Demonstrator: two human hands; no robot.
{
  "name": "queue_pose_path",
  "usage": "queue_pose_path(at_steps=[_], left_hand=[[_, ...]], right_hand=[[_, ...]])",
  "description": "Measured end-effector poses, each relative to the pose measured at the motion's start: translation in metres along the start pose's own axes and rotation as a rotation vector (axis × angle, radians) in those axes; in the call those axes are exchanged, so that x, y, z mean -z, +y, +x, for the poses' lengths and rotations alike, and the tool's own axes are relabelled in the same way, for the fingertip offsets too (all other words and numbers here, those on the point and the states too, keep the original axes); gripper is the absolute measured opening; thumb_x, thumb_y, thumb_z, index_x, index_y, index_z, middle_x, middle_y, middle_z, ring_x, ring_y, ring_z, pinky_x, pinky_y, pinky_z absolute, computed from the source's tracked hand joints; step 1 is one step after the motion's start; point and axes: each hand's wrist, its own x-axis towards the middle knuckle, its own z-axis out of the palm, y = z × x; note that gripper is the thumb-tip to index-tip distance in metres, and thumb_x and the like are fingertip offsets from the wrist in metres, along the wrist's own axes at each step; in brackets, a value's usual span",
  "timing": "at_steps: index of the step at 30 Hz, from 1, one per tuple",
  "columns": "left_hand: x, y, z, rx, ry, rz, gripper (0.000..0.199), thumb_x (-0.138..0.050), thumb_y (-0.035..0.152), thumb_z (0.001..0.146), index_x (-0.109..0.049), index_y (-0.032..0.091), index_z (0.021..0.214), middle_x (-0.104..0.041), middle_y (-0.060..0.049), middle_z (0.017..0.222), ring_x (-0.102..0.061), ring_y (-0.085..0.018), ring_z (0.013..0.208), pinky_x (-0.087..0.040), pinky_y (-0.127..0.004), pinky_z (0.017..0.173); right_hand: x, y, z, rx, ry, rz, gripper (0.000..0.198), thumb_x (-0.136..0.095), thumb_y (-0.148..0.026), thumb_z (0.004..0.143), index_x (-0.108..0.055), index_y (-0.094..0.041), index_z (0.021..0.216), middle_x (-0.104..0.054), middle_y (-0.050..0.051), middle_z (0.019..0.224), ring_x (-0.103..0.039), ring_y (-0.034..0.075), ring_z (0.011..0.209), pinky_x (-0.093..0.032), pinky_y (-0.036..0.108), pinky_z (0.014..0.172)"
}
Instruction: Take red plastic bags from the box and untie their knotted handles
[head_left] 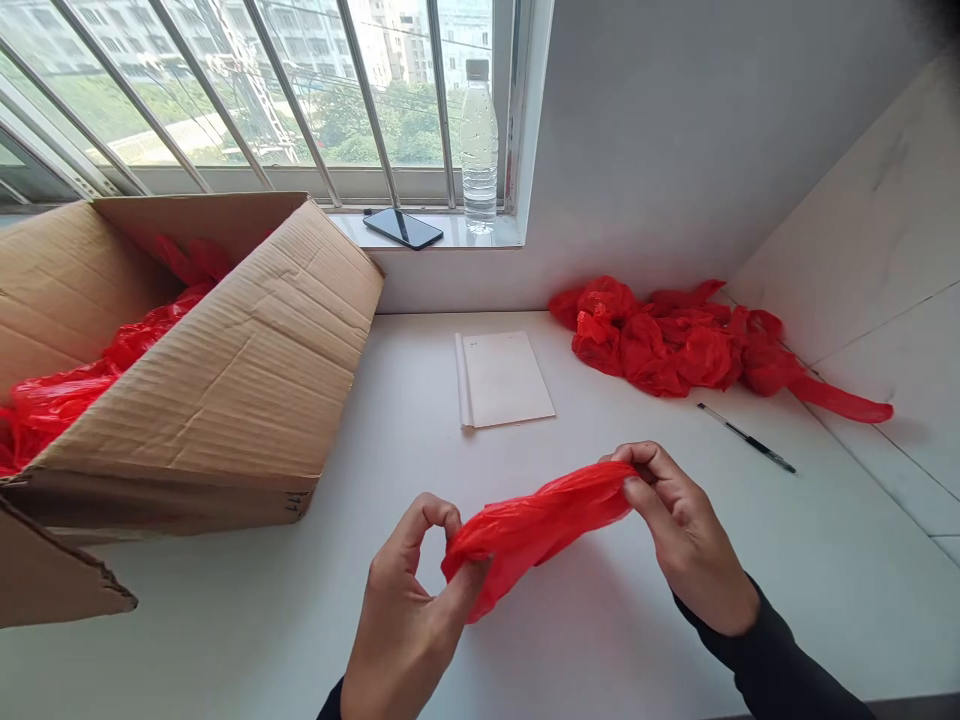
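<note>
A thin red plastic bag (pixel 544 525) is stretched between my two hands, above the front part of the white table (pixel 247 620). My left hand (pixel 416 600) pinches its left end between thumb and index finger. At the upper right end, the thumb and fingers of my right hand (pixel 679 530) grip the bag. It hangs in loose folds, slanting up to the right. Just beyond it lies a pale notebook (pixel 506 380) with a folded left edge.
An open cardboard box (pixel 225 370) with red plastic bags (pixel 97 375) inside stands at left. Crumpled red bags (pixel 667 340) lie against the back wall, near a pen (pixel 746 438). A phone (pixel 403 228) and a water bottle (pixel 480 150) rest on the windowsill.
</note>
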Motion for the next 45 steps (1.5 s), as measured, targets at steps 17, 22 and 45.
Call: queue_pose_path(at_steps=[17,22,45], left_hand=[[0.006,0.022,0.002,-0.363,0.153,0.292,0.019,-0.064,0.022,0.090,-0.067,0.032,0.105,-0.061,0.001,0.107,-0.060,-0.015,0.099,-0.050,-0.021,0.079],[0.024,0.010,0.005,-0.194,0.166,0.126,0.014,-0.055,0.029,0.096,-0.066,0.028,0.105,-0.066,0.000,0.094,-0.062,-0.016,0.087,-0.050,-0.024,0.075],[-0.011,0.012,0.003,-0.255,0.163,0.532,0.013,-0.058,0.037,0.094,-0.063,0.027,0.100,-0.063,0.002,0.079,-0.060,-0.014,0.067,-0.047,-0.026,0.061]], right_hand=[[-0.025,-0.025,-0.005,0.427,0.049,-0.615,0.041,-0.060,-0.029,0.093,-0.048,-0.031,0.133,-0.058,0.002,0.128,-0.049,0.024,0.122,-0.032,0.046,0.112],[-0.006,-0.025,0.012,0.229,0.117,-0.512,0.011,-0.054,-0.036,0.099,-0.064,-0.031,0.102,-0.066,-0.001,0.099,-0.061,0.022,0.096,-0.048,0.042,0.088],[-0.048,-0.013,0.000,0.312,-0.364,-1.078,0.016,-0.047,-0.015,0.097,-0.061,-0.019,0.103,-0.060,0.005,0.087,-0.060,0.023,0.073,-0.056,0.042,0.061]])
